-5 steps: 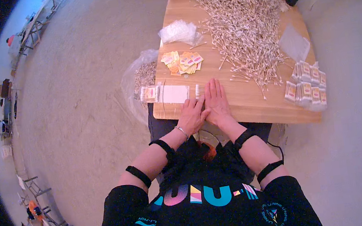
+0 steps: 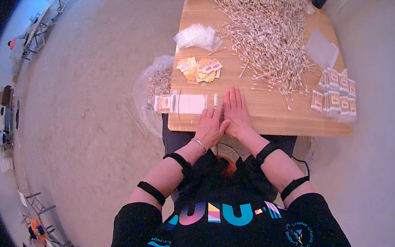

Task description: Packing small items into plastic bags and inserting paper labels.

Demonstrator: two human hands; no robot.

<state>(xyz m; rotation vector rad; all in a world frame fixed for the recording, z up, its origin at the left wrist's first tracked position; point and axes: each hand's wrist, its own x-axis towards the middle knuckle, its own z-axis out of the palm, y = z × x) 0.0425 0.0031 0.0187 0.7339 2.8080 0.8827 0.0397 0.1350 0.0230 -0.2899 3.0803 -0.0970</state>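
Note:
A small row of cotton swabs (image 2: 218, 99) lies on the wooden table near its front edge. My right hand (image 2: 237, 113) rests flat beside the row, fingers stretched out together, its thumb side along the swabs' right end. My left hand (image 2: 209, 127) lies at the near ends of the swabs, fingers extended and its thumb meeting the right hand. The fingertips partly hide the row's lower part. Just left of it is a flat white rectangular pad (image 2: 192, 104), and beyond that a filled packet of swabs (image 2: 163, 103).
A large heap of loose swabs (image 2: 269, 26) covers the table's far middle. Printed cards (image 2: 206, 69) and clear plastic bags (image 2: 195, 37) lie at the left. Filled packets (image 2: 334, 94) are stacked at the right edge. A plastic sack (image 2: 151, 87) stands beside the table's left edge.

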